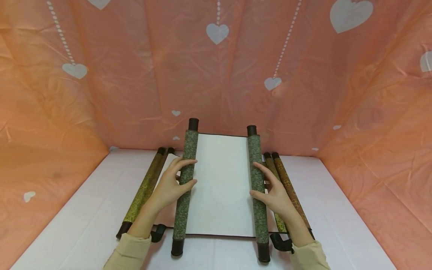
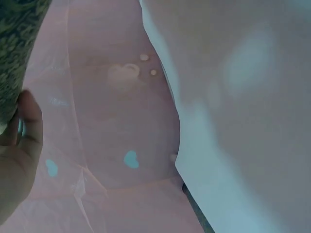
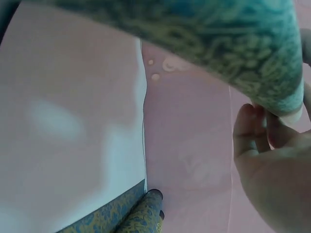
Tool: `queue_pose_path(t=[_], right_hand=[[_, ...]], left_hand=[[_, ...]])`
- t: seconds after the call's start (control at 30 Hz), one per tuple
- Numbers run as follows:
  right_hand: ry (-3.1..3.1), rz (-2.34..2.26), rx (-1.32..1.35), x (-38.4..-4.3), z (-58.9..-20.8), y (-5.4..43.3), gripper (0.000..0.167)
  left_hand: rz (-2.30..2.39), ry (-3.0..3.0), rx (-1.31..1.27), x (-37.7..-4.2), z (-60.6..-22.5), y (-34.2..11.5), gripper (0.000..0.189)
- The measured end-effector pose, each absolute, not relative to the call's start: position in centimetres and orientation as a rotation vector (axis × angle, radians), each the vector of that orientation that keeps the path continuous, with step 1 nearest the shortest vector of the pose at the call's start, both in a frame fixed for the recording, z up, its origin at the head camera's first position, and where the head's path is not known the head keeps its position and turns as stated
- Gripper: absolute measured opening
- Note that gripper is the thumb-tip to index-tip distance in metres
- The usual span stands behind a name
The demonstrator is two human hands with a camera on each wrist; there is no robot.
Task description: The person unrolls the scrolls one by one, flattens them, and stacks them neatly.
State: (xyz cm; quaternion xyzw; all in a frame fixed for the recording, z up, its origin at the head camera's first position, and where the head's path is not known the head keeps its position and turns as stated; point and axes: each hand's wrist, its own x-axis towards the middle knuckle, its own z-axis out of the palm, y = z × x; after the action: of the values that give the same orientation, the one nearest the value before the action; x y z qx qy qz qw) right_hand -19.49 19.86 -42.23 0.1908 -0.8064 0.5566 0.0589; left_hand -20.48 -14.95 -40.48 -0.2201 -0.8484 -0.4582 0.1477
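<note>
A scroll with two green mottled rolls and dark end caps is held partly unrolled above the table, its blank white paper [image 1: 221,183] spread between them. Round the left roll [image 1: 182,213] curl the fingers and thumb of my left hand [image 1: 170,187]. My right hand [image 1: 276,195] grips the right roll [image 1: 261,221] at about mid-length. In the left wrist view, fingers [image 2: 30,116] meet the end of a patterned roll [image 2: 17,43]. The right wrist view shows a patterned roll [image 3: 233,48] above the right hand [image 3: 277,170], some fingers partly hidden.
Beneath lie other scrolls on the white table [image 1: 91,198]: a yellow-green roll [image 1: 141,195] on the left, a brown patterned roll [image 1: 288,180] on the right with another beside it. Black bent pieces [image 1: 281,242] sit by both wrists. Pink heart-printed cloth [image 1: 222,82] walls the back and sides.
</note>
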Motion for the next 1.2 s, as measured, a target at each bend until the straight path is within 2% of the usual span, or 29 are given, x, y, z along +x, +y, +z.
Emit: queue_pose_path(t=[0.4, 0.7, 0.87, 1.2], right_hand=[[-2.435, 1.715, 0.616, -19.6, -41.9, 21.3, 0.08], [-2.456, 1.762, 0.6, -19.5, -41.6, 22.3, 0.076], [-2.511, 1.631, 0.581, -19.8, -41.9, 22.3, 0.083], [-2.482, 1.628, 0.59, -19.7, -41.2, 23.2, 0.08]], left_hand=[[-1.328, -2.435, -0.661, -20.7, -40.3, -16.6, 0.057], [-1.378, -2.522, -0.561, -20.2, -39.9, -17.0, 0.051], [-1.353, -2.527, -0.565, -20.5, -39.8, -17.1, 0.05], [-1.3, -2.532, -0.599, -20.5, -39.4, -18.3, 0.048]])
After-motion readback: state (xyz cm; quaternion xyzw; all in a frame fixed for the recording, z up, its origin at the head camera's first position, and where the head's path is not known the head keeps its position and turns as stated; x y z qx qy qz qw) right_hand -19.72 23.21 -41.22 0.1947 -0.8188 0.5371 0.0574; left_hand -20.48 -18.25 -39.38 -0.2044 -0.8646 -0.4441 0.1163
